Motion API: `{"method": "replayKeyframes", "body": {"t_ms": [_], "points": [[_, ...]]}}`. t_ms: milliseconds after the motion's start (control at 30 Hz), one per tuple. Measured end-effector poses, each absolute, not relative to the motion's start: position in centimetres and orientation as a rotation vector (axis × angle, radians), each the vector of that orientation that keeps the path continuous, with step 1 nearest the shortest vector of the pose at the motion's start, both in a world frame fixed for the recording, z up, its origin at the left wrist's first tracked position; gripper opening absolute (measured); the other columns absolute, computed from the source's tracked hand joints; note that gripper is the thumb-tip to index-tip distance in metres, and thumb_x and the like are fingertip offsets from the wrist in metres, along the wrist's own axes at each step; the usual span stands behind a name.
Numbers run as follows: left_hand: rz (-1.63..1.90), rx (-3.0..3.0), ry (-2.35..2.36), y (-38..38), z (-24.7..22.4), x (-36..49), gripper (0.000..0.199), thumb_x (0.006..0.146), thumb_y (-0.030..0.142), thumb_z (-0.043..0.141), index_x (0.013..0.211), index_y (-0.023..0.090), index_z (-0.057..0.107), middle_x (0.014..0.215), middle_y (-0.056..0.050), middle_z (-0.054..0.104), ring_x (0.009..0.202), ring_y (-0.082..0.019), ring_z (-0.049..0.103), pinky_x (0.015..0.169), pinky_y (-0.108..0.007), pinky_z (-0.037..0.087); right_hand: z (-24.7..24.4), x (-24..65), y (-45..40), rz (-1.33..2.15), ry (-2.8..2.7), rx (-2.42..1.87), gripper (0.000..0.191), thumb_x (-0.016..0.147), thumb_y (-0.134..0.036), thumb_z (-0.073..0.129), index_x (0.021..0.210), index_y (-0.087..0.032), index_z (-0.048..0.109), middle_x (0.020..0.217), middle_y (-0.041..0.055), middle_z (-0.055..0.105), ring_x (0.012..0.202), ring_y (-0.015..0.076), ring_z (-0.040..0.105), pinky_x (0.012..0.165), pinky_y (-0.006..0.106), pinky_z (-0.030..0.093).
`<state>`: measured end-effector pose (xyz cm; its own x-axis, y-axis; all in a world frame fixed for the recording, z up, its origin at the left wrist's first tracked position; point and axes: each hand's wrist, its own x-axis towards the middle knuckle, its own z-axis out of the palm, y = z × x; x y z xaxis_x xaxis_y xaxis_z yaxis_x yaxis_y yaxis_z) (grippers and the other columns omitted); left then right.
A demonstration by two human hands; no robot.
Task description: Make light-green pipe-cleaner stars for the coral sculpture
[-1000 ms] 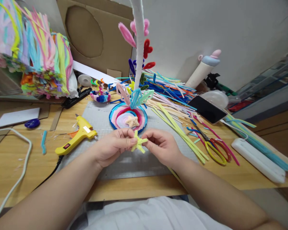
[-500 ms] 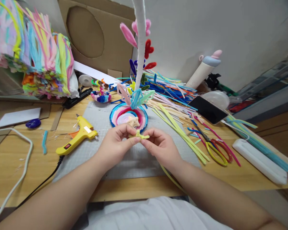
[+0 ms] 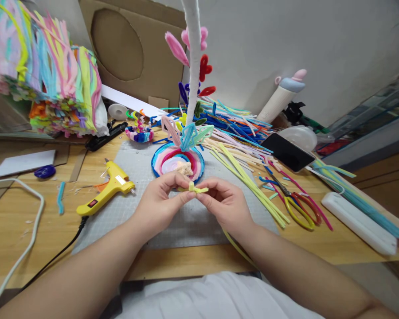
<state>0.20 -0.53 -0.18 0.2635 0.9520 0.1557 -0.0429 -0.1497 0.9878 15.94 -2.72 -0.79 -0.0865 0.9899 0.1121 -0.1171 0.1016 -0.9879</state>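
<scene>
Between my fingertips is a pale yellow pipe cleaner (image 3: 198, 189), bent into a small knotted shape, its long tail hanging below my right hand. My left hand (image 3: 164, 197) pinches it from one side, and my right hand (image 3: 225, 201) pinches it from the other. Just beyond them stands a round base (image 3: 156, 164) coiled from blue, pink and white pipe cleaners. Rising behind it is a white wrapped stem (image 3: 194, 57) with pink, red and purple loops beside it. A beige lump (image 3: 185, 169) lies on the base, partly behind my left hand.
A yellow glue gun (image 3: 109, 186) lies at left on the grey cutting mat (image 3: 126, 221). Scissors (image 3: 299, 210), yellow-green pipe cleaners (image 3: 252, 188), a phone (image 3: 287, 151) and a white power strip (image 3: 359, 223) are at right. Bundled pipe cleaners (image 3: 60, 66) fill the back left.
The yellow pipe cleaner's upright end looks shorter and more folded over between my fingertips. Both hands stay in nearly the same place; the view has shifted slightly.
</scene>
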Motion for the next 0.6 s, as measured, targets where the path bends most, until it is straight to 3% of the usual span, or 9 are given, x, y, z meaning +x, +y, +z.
{"method": "replayKeyframes", "body": {"t_ms": [267, 600], "points": [[1.139, 1.412, 0.887, -0.64, -0.24, 0.17, 0.013, 0.070, 0.022, 0.071, 0.070, 0.019, 0.058, 0.077, -0.001, 0.061, 0.081, -0.018, 0.056, 0.081, -0.033, 0.042, -0.87, 16.23, -2.79, 1.119, -1.359, -0.979, 0.007, 0.076, -0.023, 0.069, 0.074, -0.020, 0.063, 0.072, -0.0001, 0.060, 0.064, 0.0118, 0.054, 0.056, 0.024, 0.042], [1.102, 1.296, 0.831, -0.61, -0.73, 0.42, 0.016, 0.069, 0.021, 0.072, 0.071, 0.018, 0.056, 0.075, 0.000, 0.059, 0.075, -0.016, 0.054, 0.076, -0.032, 0.041, -1.20, 16.20, -2.97, 1.079, -1.389, -0.946, 0.010, 0.078, -0.022, 0.066, 0.073, -0.020, 0.059, 0.068, -0.0012, 0.055, 0.063, 0.0114, 0.050, 0.054, 0.024, 0.039]]}}
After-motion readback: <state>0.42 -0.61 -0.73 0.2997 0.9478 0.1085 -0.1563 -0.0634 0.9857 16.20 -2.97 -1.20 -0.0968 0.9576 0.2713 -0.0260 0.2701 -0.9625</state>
